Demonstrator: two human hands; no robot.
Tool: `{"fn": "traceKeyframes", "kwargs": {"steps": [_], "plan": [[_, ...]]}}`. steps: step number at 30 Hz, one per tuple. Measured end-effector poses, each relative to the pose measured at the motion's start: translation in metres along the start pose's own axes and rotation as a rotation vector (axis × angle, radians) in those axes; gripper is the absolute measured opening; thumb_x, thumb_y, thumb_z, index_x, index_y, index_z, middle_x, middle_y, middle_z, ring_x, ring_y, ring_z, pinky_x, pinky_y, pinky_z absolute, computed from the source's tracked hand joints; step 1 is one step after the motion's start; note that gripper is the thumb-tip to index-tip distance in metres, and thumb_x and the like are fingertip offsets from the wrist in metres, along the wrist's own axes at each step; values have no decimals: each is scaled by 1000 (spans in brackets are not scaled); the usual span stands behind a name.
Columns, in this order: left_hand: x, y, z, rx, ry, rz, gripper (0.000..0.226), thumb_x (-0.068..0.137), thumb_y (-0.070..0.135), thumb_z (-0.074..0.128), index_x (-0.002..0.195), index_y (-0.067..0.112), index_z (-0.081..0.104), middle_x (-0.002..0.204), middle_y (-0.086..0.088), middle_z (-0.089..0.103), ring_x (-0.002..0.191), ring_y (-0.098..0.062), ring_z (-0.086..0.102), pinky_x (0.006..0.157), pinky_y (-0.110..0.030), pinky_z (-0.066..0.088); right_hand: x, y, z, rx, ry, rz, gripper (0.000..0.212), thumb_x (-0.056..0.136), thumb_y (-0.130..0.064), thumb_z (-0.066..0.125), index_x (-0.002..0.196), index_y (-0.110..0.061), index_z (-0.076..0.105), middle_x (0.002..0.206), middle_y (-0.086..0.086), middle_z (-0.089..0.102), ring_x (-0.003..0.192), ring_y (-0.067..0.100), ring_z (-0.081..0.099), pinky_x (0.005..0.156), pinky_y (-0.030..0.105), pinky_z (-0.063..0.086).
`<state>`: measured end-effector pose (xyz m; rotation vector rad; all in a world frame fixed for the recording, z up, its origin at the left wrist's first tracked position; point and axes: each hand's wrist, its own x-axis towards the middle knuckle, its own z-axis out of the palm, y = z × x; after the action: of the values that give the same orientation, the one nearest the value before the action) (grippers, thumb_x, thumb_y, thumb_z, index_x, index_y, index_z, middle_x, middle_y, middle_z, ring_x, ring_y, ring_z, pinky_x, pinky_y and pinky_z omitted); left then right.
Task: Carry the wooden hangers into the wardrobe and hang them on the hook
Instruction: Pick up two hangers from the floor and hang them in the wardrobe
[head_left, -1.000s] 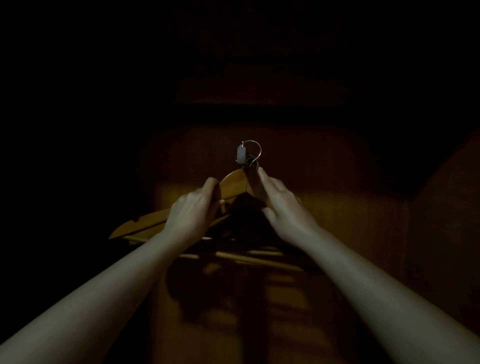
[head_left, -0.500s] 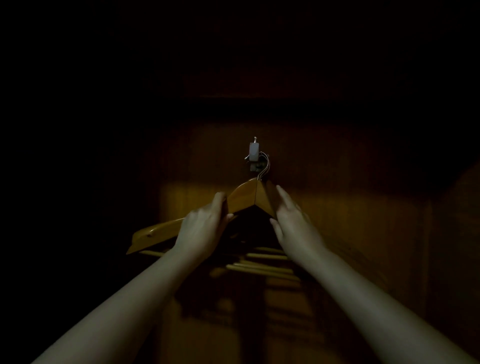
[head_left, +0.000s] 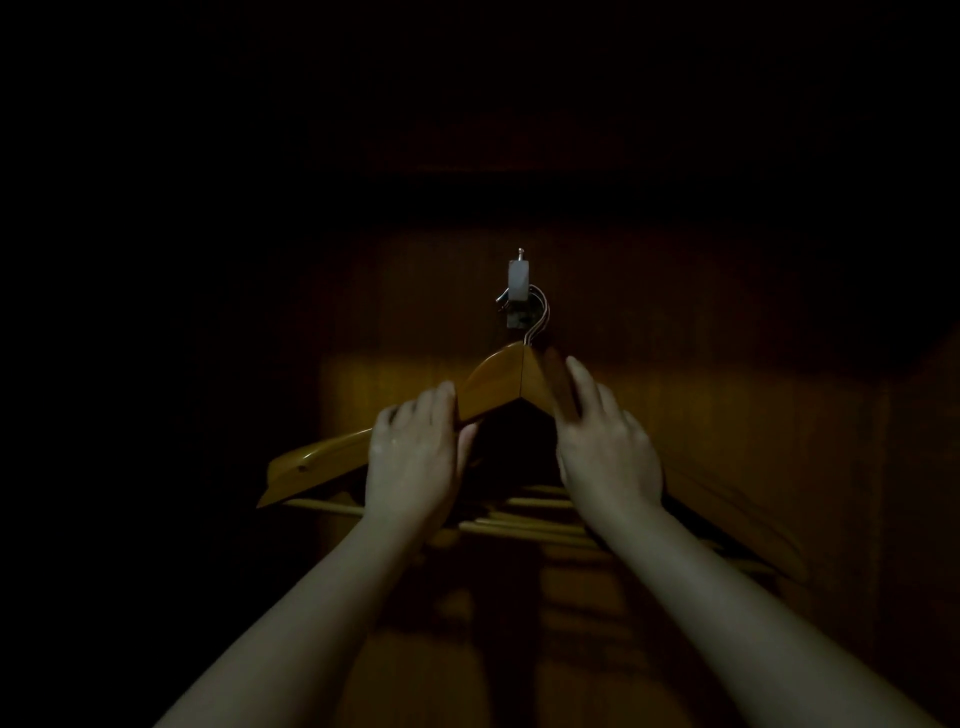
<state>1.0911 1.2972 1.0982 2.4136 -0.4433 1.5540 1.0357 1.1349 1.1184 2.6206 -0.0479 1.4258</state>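
One view only, worn on the head. It faces straight into the dark wardrobe (head_left: 779, 467), square to its back panel (head_left: 675, 415). The hook (head_left: 519, 283) is near, just above frame centre; panel spreads below and beside it.

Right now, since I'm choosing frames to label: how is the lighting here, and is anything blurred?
Head view: mostly black, with one warm band of light on the back panel behind the wooden hangers, just below the hook. Head view: the hangers' right side smears into blur; their shadows stripe the panel below.
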Motion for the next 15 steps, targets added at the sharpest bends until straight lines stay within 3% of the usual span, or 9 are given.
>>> {"fn": "traceKeyframes", "kwargs": {"steps": [3, 6, 8, 13, 15], "plan": [[-3, 2, -3, -7, -89, -28, 62, 90, 51, 18, 139, 14, 30, 132, -7, 54, 122, -23, 52, 107, -46, 34, -2, 0, -5, 11, 11, -52, 78, 57, -14, 85, 127, -10, 52, 132, 16, 54, 111, 31, 60, 80, 41, 55], [-10, -3, -6, -39, -196, -36, 76, 83, 57, -1, 148, 18, -6, 158, -4, 14, 146, -20, 12, 116, -44, 3, -7, -1, -13, 65, -10, -90, 72, 72, -14, 74, 137, -11, 41, 145, 15, 40, 129, 31, 45, 98, 43, 44], [-18, -8, -8, -18, -219, -14, 75, 80, 60, -10, 141, 21, -24, 157, 1, -13, 144, -15, -13, 111, -41, -11, -15, -1, -15, 89, -27, -107, 73, 80, -15, 66, 143, -11, 30, 154, 14, 24, 140, 28, 29, 109, 41, 32], [-41, -16, -24, -117, -282, 120, 65, 83, 59, -7, 139, 30, -24, 149, 10, -27, 140, -8, -26, 111, -34, -19, -45, -2, -30, 26, -134, -133, 68, 89, -21, 55, 147, -14, 22, 154, 10, 26, 145, 24, 15, 115, 38, 13], [-51, -15, -37, -187, -346, 212, 66, 84, 62, -5, 141, 33, -20, 149, 12, -25, 140, -6, -24, 115, -35, -14, -57, -3, -40, 24, -205, -141, 62, 94, -24, 45, 148, -18, 16, 158, 5, 14, 147, 19, 4, 114, 34, -1]]}}
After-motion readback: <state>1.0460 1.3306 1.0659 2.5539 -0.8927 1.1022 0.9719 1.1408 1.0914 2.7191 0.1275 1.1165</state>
